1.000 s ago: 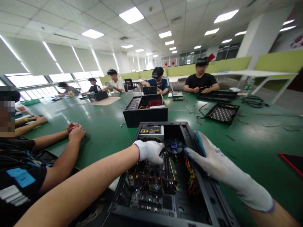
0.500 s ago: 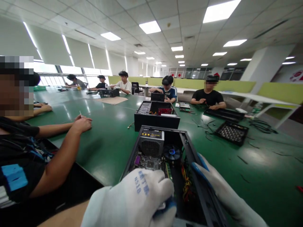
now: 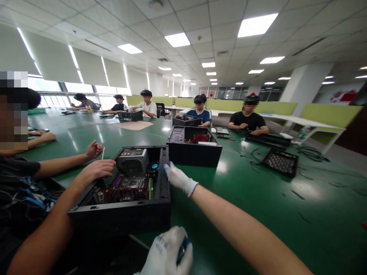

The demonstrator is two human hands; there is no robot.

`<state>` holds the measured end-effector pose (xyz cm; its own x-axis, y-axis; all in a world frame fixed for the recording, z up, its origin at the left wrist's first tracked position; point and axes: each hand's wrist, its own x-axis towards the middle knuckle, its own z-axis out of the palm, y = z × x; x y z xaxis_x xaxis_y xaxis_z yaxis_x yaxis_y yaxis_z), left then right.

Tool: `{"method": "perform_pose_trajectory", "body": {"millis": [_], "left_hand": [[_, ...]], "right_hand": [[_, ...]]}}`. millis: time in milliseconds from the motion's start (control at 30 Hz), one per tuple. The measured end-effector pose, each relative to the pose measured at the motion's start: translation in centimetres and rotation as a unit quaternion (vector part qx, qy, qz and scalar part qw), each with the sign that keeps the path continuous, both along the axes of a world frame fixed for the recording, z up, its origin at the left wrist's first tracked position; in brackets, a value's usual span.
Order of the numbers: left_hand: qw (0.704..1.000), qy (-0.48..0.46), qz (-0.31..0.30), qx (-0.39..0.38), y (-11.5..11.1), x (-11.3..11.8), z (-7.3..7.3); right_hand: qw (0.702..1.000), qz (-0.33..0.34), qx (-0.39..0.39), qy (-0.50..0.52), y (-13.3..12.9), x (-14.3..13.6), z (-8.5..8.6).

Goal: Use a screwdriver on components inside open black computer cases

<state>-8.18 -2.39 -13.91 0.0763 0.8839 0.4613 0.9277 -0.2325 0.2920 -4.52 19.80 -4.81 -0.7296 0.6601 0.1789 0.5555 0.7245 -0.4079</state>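
My right hand (image 3: 181, 179), in a white glove with blue fingertips, presses on the right side of an uncovered black computer case (image 3: 120, 215). Its fingers are stretched out along the rim. Inside the case are a power supply (image 3: 132, 162), a fan with a blue centre (image 3: 154, 168) and a red circuit board (image 3: 126, 188). Below the case's front, at the bottom, my gloved left hand (image 3: 169, 252) is closed around a dark thing, mostly hidden by the fingers. A co-worker's bare hand (image 3: 99, 170) reaches over the case's left edge, beside a green textured piece (image 3: 109, 177).
A second uncovered computer case (image 3: 195, 154) stands just beyond on the green table (image 3: 237, 198). To the right lie a black tray-like panel (image 3: 281, 162), coiled cables (image 3: 312, 153) and loose strips. Several co-workers sit around the table, one close on my left.
The computer case has moved left, towards the neighbouring co-worker, with my right hand at its side. My left hand has come out of the case and down. The co-worker's hand now reaches over it.
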Motion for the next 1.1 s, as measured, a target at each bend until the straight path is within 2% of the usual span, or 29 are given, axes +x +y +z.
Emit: {"method": "perform_pose_trajectory", "body": {"millis": [67,133,267,433,500,600,767,867,967,1100], "left_hand": [[0.999,-0.025,0.010,0.044,1.5,-0.3,-1.4],[0.997,-0.054,0.014,0.054,2.8,-0.5,-2.3],[0.996,-0.075,0.041,0.019,3.9,-0.3,-3.5],[0.993,-0.084,0.079,0.015,3.9,0.1,-4.1],[0.992,-0.091,0.083,-0.002,4.0,0.1,-4.1],[0.992,-0.096,0.085,-0.011,4.1,0.1,-3.9],[0.990,-0.106,0.089,-0.034,4.0,0.2,-3.2],[0.989,-0.114,0.090,-0.033,3.9,0.2,-2.9],[0.990,-0.113,0.087,-0.023,3.9,0.0,-3.2],[0.991,-0.101,0.087,0.022,4.1,-0.2,-4.2]], "right_hand": [[1.000,0.010,-0.010,-0.019,0.7,-1.4,0.4],[0.999,0.011,-0.010,-0.035,1.7,-1.7,0.7],[0.995,-0.053,0.035,-0.080,6.0,0.2,1.2],[0.970,-0.163,0.109,-0.140,13.0,4.2,1.8],[0.962,-0.178,0.134,-0.158,15.0,5.1,2.1],[0.954,-0.181,0.163,-0.176,16.6,5.0,2.3],[0.944,-0.197,0.182,-0.191,17.3,3.6,2.9],[0.942,-0.197,0.187,-0.196,16.9,3.8,3.6],[0.943,-0.187,0.198,-0.192,15.5,5.1,3.9],[0.948,-0.152,0.221,-0.173,11.9,8.5,3.8]]}}
